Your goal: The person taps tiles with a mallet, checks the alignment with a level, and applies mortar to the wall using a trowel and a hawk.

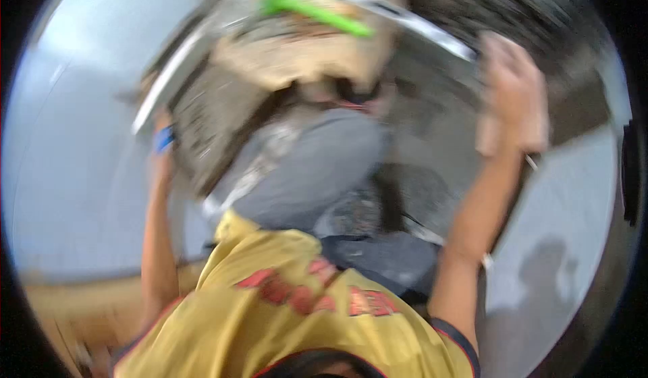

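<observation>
My left hand [163, 121], with a blue band [164, 139] at the wrist, is at the lower end of a long white strip [172, 77]. Its fingers are smeared and partly hidden, so a grip cannot be made out. My right hand [509, 88] is raised at the right, fingers stretched out, close to the end of another white strip [432, 34]. A pale pinkish patch shows around its palm and wrist; blur hides what it is. Between the strips, a bright green tool with a wider head [317, 13] lies on a tan, torn-edged sheet [290, 57].
Grey, wet-looking floor material [439, 101] spreads between my arms, with a rougher dark patch [216, 115] on the left. My bent knee [317, 169] is in the middle. Pale blue-grey walls [74, 162] stand at the sides. Dark rough material [513, 7] is at the upper right.
</observation>
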The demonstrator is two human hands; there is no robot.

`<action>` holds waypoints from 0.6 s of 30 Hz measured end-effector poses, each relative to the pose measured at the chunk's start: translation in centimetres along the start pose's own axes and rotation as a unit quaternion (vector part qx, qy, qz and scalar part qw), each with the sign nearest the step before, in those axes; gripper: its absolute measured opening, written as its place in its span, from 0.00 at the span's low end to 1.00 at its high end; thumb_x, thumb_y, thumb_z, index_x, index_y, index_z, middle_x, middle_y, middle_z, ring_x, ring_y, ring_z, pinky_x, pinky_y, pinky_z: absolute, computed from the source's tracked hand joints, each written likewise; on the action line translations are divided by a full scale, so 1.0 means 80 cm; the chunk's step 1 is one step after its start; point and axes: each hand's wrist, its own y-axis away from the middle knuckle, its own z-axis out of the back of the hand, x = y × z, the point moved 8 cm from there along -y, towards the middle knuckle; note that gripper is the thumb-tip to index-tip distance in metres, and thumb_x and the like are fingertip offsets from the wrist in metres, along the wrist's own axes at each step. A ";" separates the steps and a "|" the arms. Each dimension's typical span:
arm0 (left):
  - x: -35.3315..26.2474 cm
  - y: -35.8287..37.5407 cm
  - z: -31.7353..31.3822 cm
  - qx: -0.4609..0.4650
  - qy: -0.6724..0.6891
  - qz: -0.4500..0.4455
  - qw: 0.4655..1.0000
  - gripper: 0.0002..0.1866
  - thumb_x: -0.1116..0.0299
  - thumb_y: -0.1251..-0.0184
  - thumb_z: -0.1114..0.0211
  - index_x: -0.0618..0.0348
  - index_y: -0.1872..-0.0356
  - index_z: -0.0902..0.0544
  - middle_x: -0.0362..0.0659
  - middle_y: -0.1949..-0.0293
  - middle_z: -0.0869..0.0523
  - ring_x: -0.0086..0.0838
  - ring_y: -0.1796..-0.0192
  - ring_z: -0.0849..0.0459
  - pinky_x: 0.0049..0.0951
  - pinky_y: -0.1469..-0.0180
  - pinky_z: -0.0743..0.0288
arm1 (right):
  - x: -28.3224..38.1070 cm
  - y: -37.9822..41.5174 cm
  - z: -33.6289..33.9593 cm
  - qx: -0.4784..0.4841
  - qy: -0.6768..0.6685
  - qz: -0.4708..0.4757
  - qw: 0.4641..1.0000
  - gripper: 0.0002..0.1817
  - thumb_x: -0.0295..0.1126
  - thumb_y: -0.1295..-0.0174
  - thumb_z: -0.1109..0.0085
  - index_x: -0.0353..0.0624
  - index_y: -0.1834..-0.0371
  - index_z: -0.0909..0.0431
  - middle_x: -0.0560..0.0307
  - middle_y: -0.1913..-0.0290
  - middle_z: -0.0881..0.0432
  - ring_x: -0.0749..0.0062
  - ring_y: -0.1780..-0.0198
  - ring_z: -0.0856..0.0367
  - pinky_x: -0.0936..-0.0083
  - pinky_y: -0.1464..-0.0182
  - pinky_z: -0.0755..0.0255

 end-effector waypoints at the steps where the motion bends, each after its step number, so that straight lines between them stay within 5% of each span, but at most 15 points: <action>1: -0.051 0.009 -0.001 -0.027 0.082 -0.047 0.995 0.17 0.54 0.25 0.37 0.55 0.46 0.20 0.37 0.62 0.17 0.22 0.70 0.22 0.29 0.72 0.29 | 0.006 0.001 -0.003 -0.009 -0.022 0.028 0.999 0.12 0.36 0.33 0.37 0.45 0.53 0.10 0.52 0.60 0.08 0.62 0.58 0.09 0.68 0.52 0.17; 4: -0.255 0.095 -0.031 -0.043 0.287 -0.198 0.936 0.22 0.53 0.21 0.37 0.53 0.35 0.19 0.39 0.51 0.12 0.17 0.68 0.19 0.19 0.73 0.30 | 0.035 0.003 -0.023 0.039 -0.055 0.043 0.997 0.12 0.35 0.37 0.39 0.42 0.61 0.10 0.44 0.61 0.10 0.47 0.58 0.11 0.58 0.52 0.18; 8: -0.452 0.233 -0.115 0.016 0.375 -0.199 0.905 0.17 0.53 0.20 0.38 0.52 0.42 0.20 0.34 0.63 0.19 0.16 0.76 0.25 0.19 0.79 0.35 | 0.098 0.022 -0.073 0.185 -0.140 0.048 0.972 0.22 0.49 0.29 0.36 0.38 0.60 0.10 0.44 0.68 0.12 0.56 0.66 0.13 0.60 0.59 0.21; 11: -0.561 0.323 -0.205 0.266 0.535 -0.204 0.775 0.11 0.57 0.19 0.38 0.49 0.49 0.25 0.34 0.68 0.24 0.17 0.75 0.24 0.18 0.81 0.33 | 0.127 0.027 -0.094 0.231 -0.217 0.031 0.948 0.27 0.55 0.27 0.39 0.36 0.58 0.13 0.46 0.64 0.12 0.60 0.65 0.14 0.61 0.58 0.21; 12: -0.590 0.360 -0.210 0.236 0.455 -0.247 0.822 0.11 0.55 0.17 0.43 0.50 0.49 0.24 0.35 0.67 0.23 0.18 0.75 0.24 0.20 0.79 0.30 | 0.132 0.029 -0.091 0.256 -0.223 0.021 0.940 0.27 0.55 0.27 0.38 0.36 0.56 0.14 0.47 0.62 0.12 0.61 0.64 0.14 0.62 0.58 0.21; 13: -0.608 0.367 -0.249 0.264 0.485 -0.261 0.792 0.14 0.56 0.15 0.47 0.56 0.50 0.24 0.37 0.66 0.22 0.24 0.74 0.22 0.26 0.74 0.25 | 0.139 0.032 -0.094 0.287 -0.237 0.016 0.928 0.27 0.56 0.27 0.38 0.37 0.54 0.15 0.47 0.61 0.11 0.62 0.63 0.14 0.62 0.57 0.20; 14: -0.607 0.365 -0.292 0.225 0.294 -0.376 0.850 0.15 0.59 0.15 0.50 0.62 0.50 0.25 0.42 0.66 0.21 0.32 0.70 0.20 0.36 0.69 0.23 | 0.118 0.036 -0.089 0.284 -0.097 -0.011 0.954 0.28 0.57 0.29 0.36 0.38 0.50 0.18 0.49 0.61 0.12 0.66 0.63 0.14 0.65 0.59 0.19; 18: -0.635 0.429 -0.256 0.201 0.407 -0.567 0.688 0.18 0.61 0.20 0.40 0.65 0.43 0.18 0.54 0.54 0.14 0.42 0.51 0.15 0.42 0.47 0.22 | 0.082 0.031 -0.044 0.204 -0.150 -0.144 0.957 0.22 0.46 0.25 0.42 0.38 0.41 0.21 0.51 0.56 0.13 0.67 0.64 0.14 0.69 0.61 0.18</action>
